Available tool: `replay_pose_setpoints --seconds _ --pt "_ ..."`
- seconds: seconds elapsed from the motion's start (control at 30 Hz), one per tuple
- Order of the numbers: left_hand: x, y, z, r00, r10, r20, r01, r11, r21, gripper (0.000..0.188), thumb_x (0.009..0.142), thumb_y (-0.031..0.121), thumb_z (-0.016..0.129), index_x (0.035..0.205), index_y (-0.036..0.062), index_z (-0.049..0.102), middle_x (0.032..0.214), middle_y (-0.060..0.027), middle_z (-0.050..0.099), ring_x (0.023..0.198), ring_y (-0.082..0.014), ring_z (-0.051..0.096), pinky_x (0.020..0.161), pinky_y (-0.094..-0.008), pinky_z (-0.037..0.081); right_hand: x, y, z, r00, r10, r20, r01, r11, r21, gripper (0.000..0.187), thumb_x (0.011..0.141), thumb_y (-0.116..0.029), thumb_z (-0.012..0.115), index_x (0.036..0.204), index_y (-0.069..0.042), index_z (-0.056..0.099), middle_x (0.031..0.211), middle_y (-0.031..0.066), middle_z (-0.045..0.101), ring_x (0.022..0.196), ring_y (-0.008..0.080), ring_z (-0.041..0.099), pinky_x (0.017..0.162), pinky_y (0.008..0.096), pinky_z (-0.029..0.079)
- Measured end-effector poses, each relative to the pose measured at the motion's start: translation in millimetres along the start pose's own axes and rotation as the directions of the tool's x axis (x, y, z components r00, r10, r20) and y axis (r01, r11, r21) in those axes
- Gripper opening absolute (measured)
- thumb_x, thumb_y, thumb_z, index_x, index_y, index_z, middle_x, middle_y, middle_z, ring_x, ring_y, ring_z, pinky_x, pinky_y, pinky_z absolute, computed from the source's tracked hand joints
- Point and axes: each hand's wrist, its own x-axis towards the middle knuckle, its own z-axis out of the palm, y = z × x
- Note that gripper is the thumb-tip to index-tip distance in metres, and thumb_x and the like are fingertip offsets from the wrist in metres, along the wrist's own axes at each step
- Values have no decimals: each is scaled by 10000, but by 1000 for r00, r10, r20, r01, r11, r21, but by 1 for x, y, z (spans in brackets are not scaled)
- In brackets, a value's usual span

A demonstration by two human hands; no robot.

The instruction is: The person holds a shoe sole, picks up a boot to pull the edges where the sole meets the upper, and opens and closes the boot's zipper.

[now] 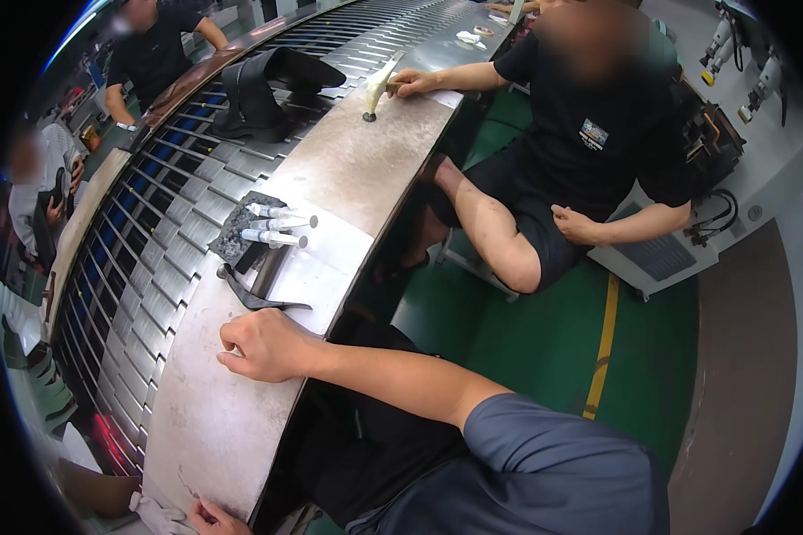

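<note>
My right hand (268, 346) lies on the worn tan bench top (223, 401), its fingers curled in and nothing visible in them. Just beyond it is a dark curved tool (254, 294) with a thin pointed end. Behind that, several syringes (277, 225) stick out of a dark, speckled block (232, 234), beside a white sheet (330, 254). At the lower edge of the picture my left hand (219, 519) shows only in part on the near end of the bench. Most of its fingers are cut off from view.
A slatted metal conveyor (143, 312) runs along the bench's left side, with black boots (259, 94) on it. Across from me a seated co-worker's hand (412, 82) holds a hammer (379, 89). Other people stand beyond the conveyor. Whitish cloth (156, 515) lies near my left hand.
</note>
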Motion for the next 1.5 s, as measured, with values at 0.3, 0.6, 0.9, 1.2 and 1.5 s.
replay_pose_setpoints --seconds 0.3,0.6,0.9,1.2,1.5 --pt "-1 -3 -6 998 51 24 -51 999 17 324 1023 341 751 1010 18 768 916 -183 750 811 -391 696 747 -492 565 -21 -24 30 998 -23 52 16 991 136 209 953 -242 726 876 -51 689 829 155 718 765 376 705 692 483 549" --pt "5 -14 10 997 14 79 -2 988 -155 144 987 140 704 986 -4 699 747 -118 603 649 -269 572 624 -420 461 -185 -188 108 90 -792 603 -240 571 785 261 1039 -246 713 1090 3 776 1013 222 783 890 379 734 800 460 563" --pt "6 -8 0 999 5 52 4 985 -171 79 928 124 742 914 56 704 703 -91 584 632 -307 582 615 -452 463 -170 -216 112 -226 -699 678 -888 435 152 425 1084 -375 720 1143 46 749 918 22 689 860 136 616 766 348 507" --pt "5 -18 -7 990 46 134 -31 993 -110 95 929 182 717 943 96 679 772 -115 651 745 -370 658 663 -508 512 -167 -255 117 -10 -447 895 -834 498 239 645 1065 -60 550 1675 -92 342 954 127 738 633 159 723 619 318 618" --pt "14 -18 -10 993 91 73 -78 983 -164 107 911 205 733 944 118 683 753 -69 645 707 -318 662 636 -468 511 -123 -235 109 -113 -777 620 -665 523 533 591 974 -130 762 1520 5 582 1292 149 740 1123 261 728 933 391 590"
